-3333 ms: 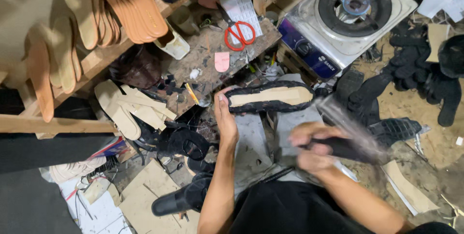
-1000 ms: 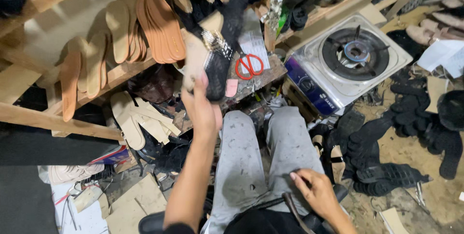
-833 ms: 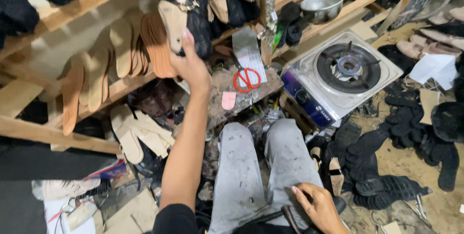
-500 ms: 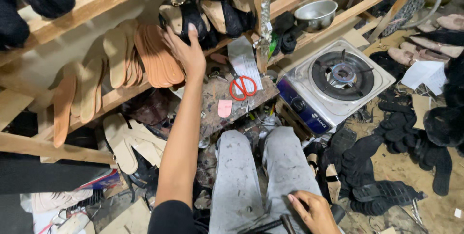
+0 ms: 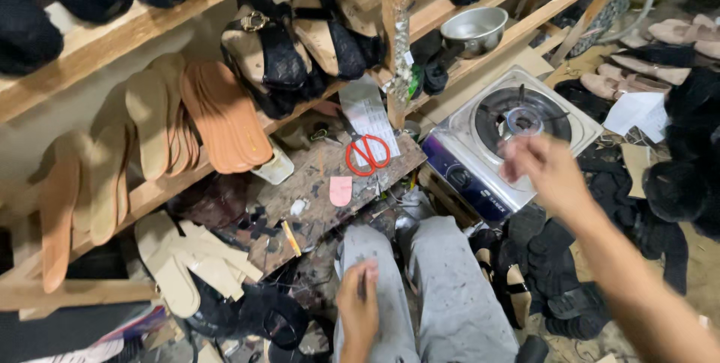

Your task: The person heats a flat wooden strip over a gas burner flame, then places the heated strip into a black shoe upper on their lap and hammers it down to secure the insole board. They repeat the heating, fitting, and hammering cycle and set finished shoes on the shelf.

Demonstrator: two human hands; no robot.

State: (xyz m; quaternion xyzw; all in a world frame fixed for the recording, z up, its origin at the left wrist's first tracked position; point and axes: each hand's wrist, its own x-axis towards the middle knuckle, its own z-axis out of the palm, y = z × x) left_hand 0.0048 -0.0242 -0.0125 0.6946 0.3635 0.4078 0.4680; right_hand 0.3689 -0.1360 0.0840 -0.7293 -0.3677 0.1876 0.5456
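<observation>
My left hand lies low on my left knee, on grey trousers, fingers flat and nothing in them. Blurred by motion, my right hand is stretched out to the right with spread, empty fingers, just in front of a small single-burner gas stove. On the wooden shelf above stand black strapped sandals, one with a metal buckle. Red-handled scissors lie on the worn work board ahead of my knees.
Tan and orange insoles lean on a lower shelf. Cut pale sole shapes lie at the left. A metal bowl sits on a slanted plank. Black shoe uppers and sandals pile on the floor at right.
My left hand left the black sandal on the shelf and dropped to my knee. My right hand rose from my lap toward the stove. The view tilted slightly upward.
</observation>
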